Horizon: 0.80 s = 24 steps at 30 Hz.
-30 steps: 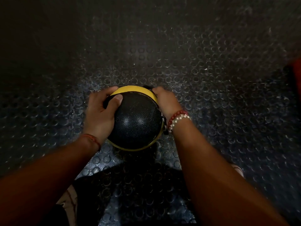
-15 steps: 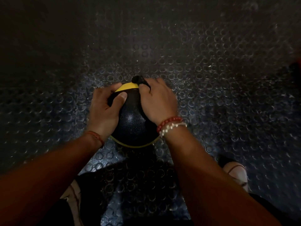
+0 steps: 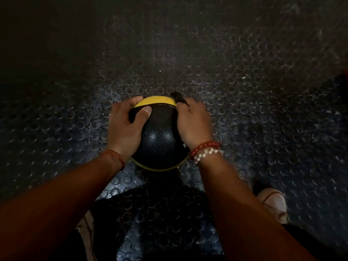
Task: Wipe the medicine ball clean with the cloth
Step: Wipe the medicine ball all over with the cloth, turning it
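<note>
Bare studded floor [image 3: 244,72] stretches left, right and far of the medicine ball [image 3: 158,140]. A shoe [image 3: 273,203] stands on it, near right.

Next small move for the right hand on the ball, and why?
Probably drag the cloth down the near black face of the medicine ball: the right hand holds it at the upper right, by the yellow band, while the left hand grips the ball.

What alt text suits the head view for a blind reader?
A left hand grips the side of a black and yellow textured medicine ball while the right hand holds a dark cloth to its top. Below lies dark studded rubber flooring.
</note>
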{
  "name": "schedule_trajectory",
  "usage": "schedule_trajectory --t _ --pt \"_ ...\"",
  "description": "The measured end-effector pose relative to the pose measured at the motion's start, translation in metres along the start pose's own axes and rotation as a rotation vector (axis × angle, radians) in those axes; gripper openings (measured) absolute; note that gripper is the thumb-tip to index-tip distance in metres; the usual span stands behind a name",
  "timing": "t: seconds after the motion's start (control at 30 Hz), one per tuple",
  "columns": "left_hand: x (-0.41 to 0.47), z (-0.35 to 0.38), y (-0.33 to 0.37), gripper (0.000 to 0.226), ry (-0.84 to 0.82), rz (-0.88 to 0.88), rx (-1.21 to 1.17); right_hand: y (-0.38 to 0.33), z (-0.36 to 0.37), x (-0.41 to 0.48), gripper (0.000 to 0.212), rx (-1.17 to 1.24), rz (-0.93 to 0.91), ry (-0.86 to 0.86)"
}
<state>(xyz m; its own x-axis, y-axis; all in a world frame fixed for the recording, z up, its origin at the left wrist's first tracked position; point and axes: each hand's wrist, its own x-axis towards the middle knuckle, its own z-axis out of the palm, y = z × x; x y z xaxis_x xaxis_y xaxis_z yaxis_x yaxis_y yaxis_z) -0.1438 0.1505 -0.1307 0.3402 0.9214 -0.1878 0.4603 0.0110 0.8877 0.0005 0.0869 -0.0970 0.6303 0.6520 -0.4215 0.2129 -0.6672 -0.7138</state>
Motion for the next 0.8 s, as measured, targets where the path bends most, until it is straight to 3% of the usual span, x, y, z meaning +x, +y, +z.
schedule_trajectory --t 0.13,0.23,0.43,0.5,0.6,0.7,0.8 --pt "0.0 0.0 0.0 0.032 -0.018 0.019 0.029 -0.008 0.006 -0.009 0.038 -0.19 -0.249 0.083" --pt "-0.001 0.001 -0.001 0.039 -0.013 0.036 0.045 -0.014 0.005 0.005 0.036 -0.274 -0.358 -0.006" --pt "0.001 0.002 0.0 0.037 0.0 0.001 -0.004 -0.021 -0.008 0.043 0.035 -0.216 -0.136 -0.276" --pt "0.001 0.002 0.002 0.036 0.0 -0.012 -0.004 -0.012 -0.013 0.046 0.035 -0.242 -0.05 -0.296" --pt "0.002 0.002 0.004 0.029 -0.018 -0.037 -0.015 0.002 -0.018 0.038 0.033 -0.144 0.021 -0.207" --pt "0.003 0.002 0.004 0.028 -0.008 -0.04 0.0 0.007 -0.007 0.012 0.027 0.122 0.084 -0.04" --pt "0.003 0.002 0.002 0.028 0.001 -0.016 0.001 0.003 0.005 -0.006 0.03 -0.022 -0.076 0.087"
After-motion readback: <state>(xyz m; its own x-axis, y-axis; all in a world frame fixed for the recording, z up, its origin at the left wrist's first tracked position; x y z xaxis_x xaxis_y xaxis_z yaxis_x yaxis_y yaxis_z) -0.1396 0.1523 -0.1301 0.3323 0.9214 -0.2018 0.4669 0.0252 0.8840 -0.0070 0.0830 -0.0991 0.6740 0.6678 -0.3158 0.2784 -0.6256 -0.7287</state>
